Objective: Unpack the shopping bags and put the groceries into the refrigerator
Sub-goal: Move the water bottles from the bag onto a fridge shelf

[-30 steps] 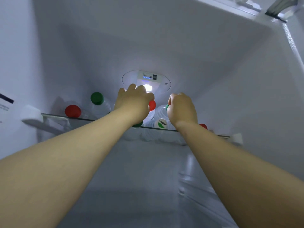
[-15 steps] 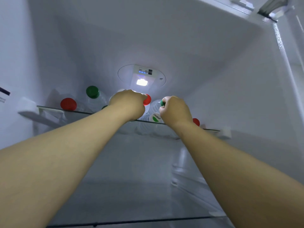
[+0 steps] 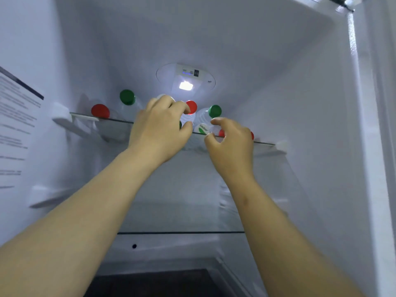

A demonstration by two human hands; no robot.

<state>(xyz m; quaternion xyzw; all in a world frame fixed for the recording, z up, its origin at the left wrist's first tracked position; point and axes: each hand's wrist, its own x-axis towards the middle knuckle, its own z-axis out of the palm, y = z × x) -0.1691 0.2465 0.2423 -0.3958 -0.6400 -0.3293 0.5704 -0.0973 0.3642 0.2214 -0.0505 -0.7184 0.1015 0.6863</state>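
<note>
Stacking step, upper shelf. My left hand (image 3: pixel 159 129) curls round the red-capped bottle (image 3: pixel 192 106). My right hand (image 3: pixel 230 142), loosely curled, holds nothing beside the labelled bottle (image 3: pixel 202 128). Bottles lie on the glass shelf (image 3: pixel 111 120). Next, probably: settle them against rolling.

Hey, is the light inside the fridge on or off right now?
On. The fridge light glows bright white, and the blue display just above it is lit.

The left arm (image 3: pixel 90 211) and the right arm (image 3: pixel 278 228) are bare from the wrist down to the picture's edge. The left grip (image 3: pixel 158 133) and the right grip (image 3: pixel 231 144) are bare too. A small dim spot on the right arm may be a mark; it is blurry.
</note>
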